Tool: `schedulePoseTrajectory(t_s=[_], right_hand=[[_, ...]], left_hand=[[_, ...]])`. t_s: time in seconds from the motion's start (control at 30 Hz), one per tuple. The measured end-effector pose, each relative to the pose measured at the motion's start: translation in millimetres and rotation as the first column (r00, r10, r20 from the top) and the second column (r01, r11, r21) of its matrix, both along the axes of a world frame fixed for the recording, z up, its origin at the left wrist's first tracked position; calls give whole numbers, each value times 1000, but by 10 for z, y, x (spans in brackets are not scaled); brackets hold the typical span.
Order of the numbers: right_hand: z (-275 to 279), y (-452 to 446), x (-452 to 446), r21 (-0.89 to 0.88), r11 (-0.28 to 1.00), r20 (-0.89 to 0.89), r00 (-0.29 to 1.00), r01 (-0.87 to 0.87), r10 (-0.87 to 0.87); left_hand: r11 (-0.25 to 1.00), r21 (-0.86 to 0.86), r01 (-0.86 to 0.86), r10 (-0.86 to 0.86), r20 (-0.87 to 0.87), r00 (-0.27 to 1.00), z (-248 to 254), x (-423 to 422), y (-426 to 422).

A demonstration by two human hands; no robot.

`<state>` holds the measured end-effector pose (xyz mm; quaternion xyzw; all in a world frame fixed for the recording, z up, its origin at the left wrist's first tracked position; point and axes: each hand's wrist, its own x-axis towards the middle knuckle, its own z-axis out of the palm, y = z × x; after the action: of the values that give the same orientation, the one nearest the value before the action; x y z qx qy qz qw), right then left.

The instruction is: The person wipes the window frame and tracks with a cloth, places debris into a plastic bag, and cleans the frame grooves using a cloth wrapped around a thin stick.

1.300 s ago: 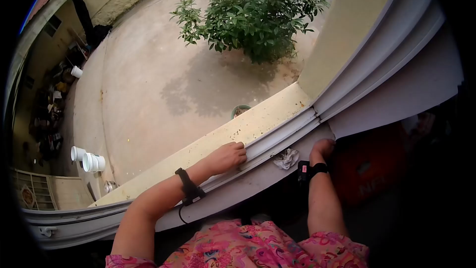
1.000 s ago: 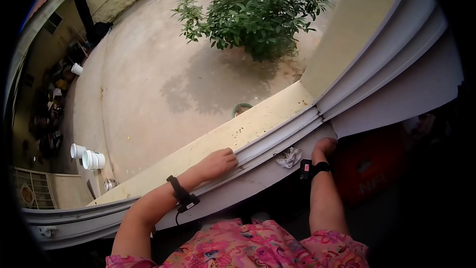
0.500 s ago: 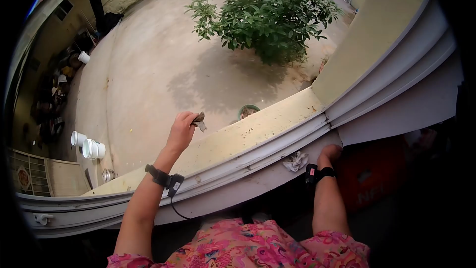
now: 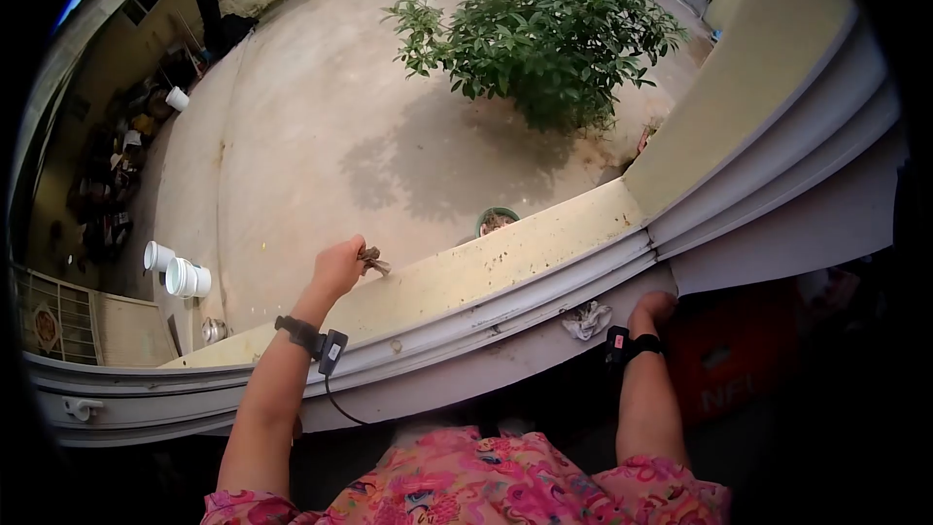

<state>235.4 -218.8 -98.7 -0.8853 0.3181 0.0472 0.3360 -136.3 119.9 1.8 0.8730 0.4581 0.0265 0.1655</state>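
Observation:
Past the yellow outer sill (image 4: 501,243), my left hand (image 4: 338,267) is closed around a crumpled brown-grey rag (image 4: 371,261). The rag's end sticks out to the right of my fingers, near the sill's outer edge. My right hand (image 4: 656,307) is at the inner ledge (image 4: 530,348), at the right end of the white window track (image 4: 428,335); its fingers are hidden from view. To its left on that ledge lies a crumpled white cloth or tissue (image 4: 587,321).
Outside, a leafy bush (image 4: 544,39) grows in a concrete yard (image 4: 301,126). A green-rimmed pot (image 4: 498,220) stands just below the sill. White buckets (image 4: 188,278) are at the left. A red crate (image 4: 724,355) sits in shadow at the right.
My left hand has moved slightly down and left with the rag, nearer the sill. My right hand stays at the ledge. The whole view has shifted a little.

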Motion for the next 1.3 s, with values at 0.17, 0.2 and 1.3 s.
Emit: schedulePoseTrajectory(t_s=[0.17, 0.2, 1.3], right_hand=[[-129, -33, 28, -88, 996, 5, 1000, -20, 21], [-190, -47, 46, -89, 996, 2, 1000, -23, 23], [-152, -58, 43, 29, 994, -10, 995, 102, -101]], left_hand=[[984, -180, -1, 42, 222, 974, 269, -232, -165], [987, -136, 81, -50, 213, 976, 300, -304, -252], [445, 152, 883, -803, -369, 468, 17, 572, -1325]])
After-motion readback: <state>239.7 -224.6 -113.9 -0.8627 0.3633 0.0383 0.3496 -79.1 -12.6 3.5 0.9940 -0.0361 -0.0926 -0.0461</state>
